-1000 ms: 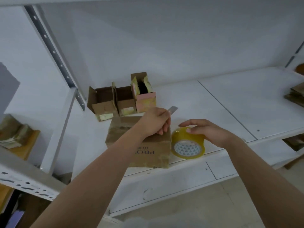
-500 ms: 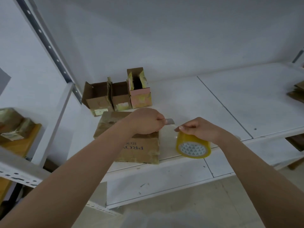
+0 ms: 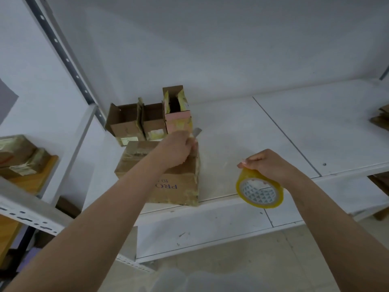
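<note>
Cardboard bundles (image 3: 19, 157) lie stacked at the far left, beyond a grey shelf upright (image 3: 63, 53). Three small open boxes (image 3: 147, 123) stand in a row at the back of the white shelf (image 3: 315, 127), the rightmost one pink. Just in front of them sits a closed brown carton (image 3: 168, 186) with its print upside down. The left hand (image 3: 176, 148) rests on the carton's far right corner, fingers curled around a small grey blade (image 3: 197, 131) whose tip pokes out past them. Well to the right, the right hand (image 3: 265, 163) grips a yellow tape roll (image 3: 260, 191) from above, fingers clamped over its rim. The roll is on edge over the shelf's front lip, core facing the camera. Flattened cardboard (image 3: 381, 119) lies at the far right.
</note>
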Available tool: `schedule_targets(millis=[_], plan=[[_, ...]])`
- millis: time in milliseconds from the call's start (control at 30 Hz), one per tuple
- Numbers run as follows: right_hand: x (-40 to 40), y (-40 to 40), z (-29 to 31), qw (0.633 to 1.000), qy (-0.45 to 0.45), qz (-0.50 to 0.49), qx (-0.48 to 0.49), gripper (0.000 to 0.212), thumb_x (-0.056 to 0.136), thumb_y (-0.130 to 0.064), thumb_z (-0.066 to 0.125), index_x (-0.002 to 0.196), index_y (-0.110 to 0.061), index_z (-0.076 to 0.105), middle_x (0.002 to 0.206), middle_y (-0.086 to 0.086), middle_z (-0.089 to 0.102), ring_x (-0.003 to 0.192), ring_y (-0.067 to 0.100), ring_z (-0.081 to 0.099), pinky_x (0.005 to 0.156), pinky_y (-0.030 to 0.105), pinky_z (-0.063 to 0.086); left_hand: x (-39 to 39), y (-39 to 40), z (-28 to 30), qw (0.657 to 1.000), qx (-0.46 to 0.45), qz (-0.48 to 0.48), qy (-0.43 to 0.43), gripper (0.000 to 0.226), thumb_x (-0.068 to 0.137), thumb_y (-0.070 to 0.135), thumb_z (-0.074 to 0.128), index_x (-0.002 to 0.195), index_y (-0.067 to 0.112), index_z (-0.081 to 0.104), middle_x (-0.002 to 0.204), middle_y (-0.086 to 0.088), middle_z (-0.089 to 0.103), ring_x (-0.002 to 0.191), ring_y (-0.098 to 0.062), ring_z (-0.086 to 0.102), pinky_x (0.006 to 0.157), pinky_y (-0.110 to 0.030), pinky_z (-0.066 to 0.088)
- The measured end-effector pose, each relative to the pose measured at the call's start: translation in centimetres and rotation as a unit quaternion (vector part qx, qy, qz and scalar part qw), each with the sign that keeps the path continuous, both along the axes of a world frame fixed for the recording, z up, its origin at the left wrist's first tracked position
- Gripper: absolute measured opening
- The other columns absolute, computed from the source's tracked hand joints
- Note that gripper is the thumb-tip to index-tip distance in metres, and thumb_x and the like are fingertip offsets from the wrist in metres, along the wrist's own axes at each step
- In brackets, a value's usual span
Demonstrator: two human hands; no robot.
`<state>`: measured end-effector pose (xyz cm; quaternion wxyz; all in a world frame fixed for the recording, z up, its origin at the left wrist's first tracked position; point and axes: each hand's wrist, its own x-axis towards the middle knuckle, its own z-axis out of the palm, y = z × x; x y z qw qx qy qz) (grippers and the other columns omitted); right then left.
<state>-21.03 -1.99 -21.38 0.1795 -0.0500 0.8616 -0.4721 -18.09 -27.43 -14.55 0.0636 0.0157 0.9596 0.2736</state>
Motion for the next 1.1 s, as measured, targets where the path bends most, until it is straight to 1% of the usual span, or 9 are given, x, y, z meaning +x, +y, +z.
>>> schedule_targets(millis=[100,233,367,467,567,667,800,967,1100], plan=[[0.0,-0.8,-0.2,1.000,-0.001,-0.002,-0.016,0.019,0.093,-0.034,0.063,0.085,-0.028,0.080,0.084,-0.011,0.074,0.073,0.007,0.070,0.065,0.021,0.050,0.5,2.4,-2.0,0.980,-0.170,0.075,0.066,0.044,0.096,0.039,0.053,0.123,0.007,0.043,0.102,-0.007,0.056,0.096,-0.031,0.061,0.065,-0.035,0.040],[-0.3,-2.2,0.1,0.999,0.024,0.005,-0.025,0.020,0.092,-0.036,0.063,0.082,-0.030,0.079,0.079,-0.017,0.073,0.067,-0.002,0.067,0.063,0.018,0.047,0.3,5.0,-3.6,0.953,-0.271,0.114,0.073,0.056,0.091,0.012,0.056,0.140,0.005,0.030,0.124,-0.013,0.052,0.098,-0.035,0.063,0.055,-0.036,0.037],[-0.7,-2.7,0.1,0.996,0.078,-0.022,-0.034,0.020,0.094,-0.039,0.060,0.086,-0.034,0.077,0.091,-0.016,0.072,0.083,0.002,0.067,0.079,0.027,0.052,1.0,2.6,-2.5,0.978,-0.081,0.137,0.131,0.038,0.089,0.026,0.060,0.123,0.017,0.045,0.103,-0.002,0.060,0.086,-0.024,0.064,0.059,-0.031,0.043],[-1.4,-3.6,0.2,0.982,0.158,-0.093,-0.056,0.025,0.093,-0.044,0.059,0.097,-0.027,0.077,0.105,-0.007,0.073,0.102,0.012,0.065,0.095,0.039,0.051,3.4,-0.5,-2.3,0.951,0.006,0.208,0.228,0.034,0.087,0.047,0.063,0.112,0.026,0.054,0.080,0.012,0.055,0.069,-0.001,0.053,0.053,-0.021,0.036],[-2.4,-5.3,0.6,0.967,0.210,-0.126,-0.068,0.036,0.093,-0.047,0.057,0.098,-0.016,0.075,0.101,0.005,0.074,0.097,0.021,0.068,0.091,0.044,0.053,5.9,-3.2,-3.5,0.920,0.018,0.289,0.263,0.052,0.083,0.058,0.062,0.120,0.024,0.055,0.108,0.006,0.058,0.085,-0.011,0.055,0.068,-0.026,0.042],[-3.5,-7.8,0.8,0.962,0.222,-0.137,-0.083,0.034,0.095,-0.047,0.055,0.104,-0.021,0.076,0.104,-0.001,0.074,0.100,0.016,0.067,0.092,0.041,0.053,7.9,-5.2,-5.5,0.882,0.048,0.401,0.245,0.073,0.080,0.064,0.062,0.136,0.021,0.046,0.136,-0.006,0.046,0.109,-0.026,0.057,0.082,-0.038,0.046],[-4.1,-10.7,-0.5,0.966,0.212,-0.128,-0.080,0.035,0.097,-0.044,0.052,0.103,-0.018,0.074,0.104,0.004,0.073,0.099,0.021,0.066,0.089,0.040,0.052,9.1,-6.8,-7.8,0.833,0.189,0.495,0.161,0.092,0.076,0.073,0.058,0.146,0.017,0.036,0.145,-0.005,0.045,0.129,-0.028,0.048,0.104,-0.047,0.043],[-3.6,-12.0,-2.1,0.970,0.198,-0.105,-0.091,0.030,0.100,-0.041,0.049,0.102,-0.025,0.075,0.108,-0.006,0.071,0.105,0.013,0.063,0.084,0.025,0.044,8.3,-7.3,-9.0,0.806,0.338,0.458,0.162,0.050,0.085,0.065,0.055,0.108,0.021,0.061,0.096,0.007,0.066,0.097,-0.019,0.063,0.082,-0.037,0.052],[-3.2,-11.2,-1.2,0.970,0.202,-0.104,-0.089,0.026,0.099,-0.039,0.050,0.084,-0.034,0.071,0.094,-0.012,0.069,0.100,0.012,0.064,0.086,0.028,0.047,7.3,-7.7,-8.7,0.800,0.347,0.448,0.194,0.044,0.089,0.060,0.054,0.107,0.020,0.057,0.093,0.007,0.062,0.092,-0.015,0.061,0.076,-0.032,0.048]])
